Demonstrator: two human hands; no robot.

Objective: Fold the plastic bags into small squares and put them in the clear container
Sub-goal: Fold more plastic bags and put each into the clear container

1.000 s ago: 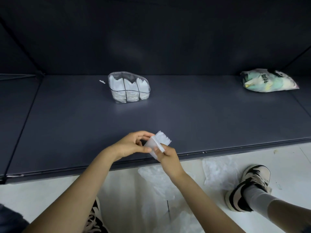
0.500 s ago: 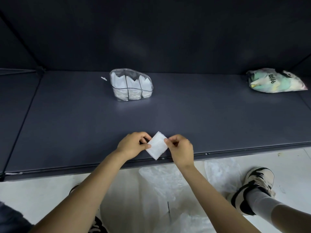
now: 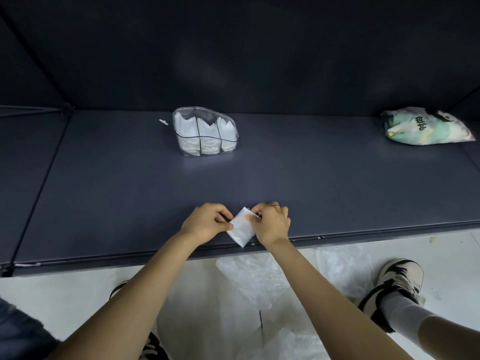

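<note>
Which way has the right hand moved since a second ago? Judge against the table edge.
Yes. The right hand moved forward, from the table edge onto the table.

Head view. Left hand (image 3: 205, 223) and right hand (image 3: 272, 224) both pinch a folded plastic bag (image 3: 241, 228) at the near edge of the dark table (image 3: 337, 183); the bag is a small white rectangle, tilted. Ring on a right finger. Clear container (image 3: 206, 133) stands well behind, three compartments, each holding white folded bags. Printed packet (image 3: 426, 127) at far right. Loose plastic bags (image 3: 259, 279) on the floor beside a sneaker (image 3: 397, 284).
</note>
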